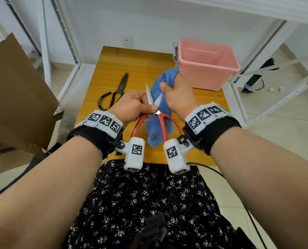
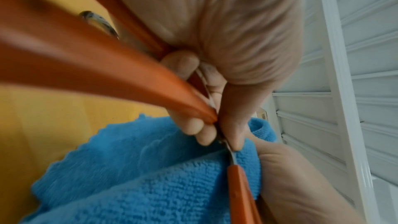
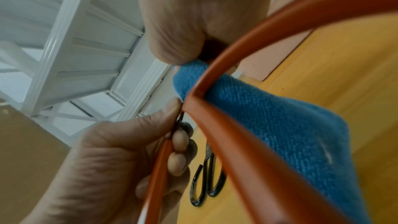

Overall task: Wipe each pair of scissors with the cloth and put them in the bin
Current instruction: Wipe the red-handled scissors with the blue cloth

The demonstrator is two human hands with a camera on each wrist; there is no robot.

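1. While held above the wooden counter (image 1: 103, 69), the red-handled scissors (image 1: 160, 121) sit w/ blades apart, tips pointing away from the person.
2. Left hand (image 1: 131, 106): fingers curled, thumb & fingertips pinching the scissors near the pivot, at the top of the left handle loop.
3. Right hand (image 1: 178, 97): closed in a fist round the blue cloth (image 1: 160, 126), bunched over the right blade; rest of cloth hangs down between the handle loops.
4. Cloth is fuzzy terry/microfibre w/ a scalloped edge (left wrist view); handles are smooth red coated loops, blades bright metal.
5. Black scissors (image 1: 117, 92), dark metal, big bent-wire loops, lie flat on the counter left of the hands, blades closed.
6. Pink plastic bin (image 1: 207, 69), rectangular, stands at the counter's far right corner, just beyond the right hand.
7. Wrist bands carry black-&-white square marker tags; small print too tiny to read.
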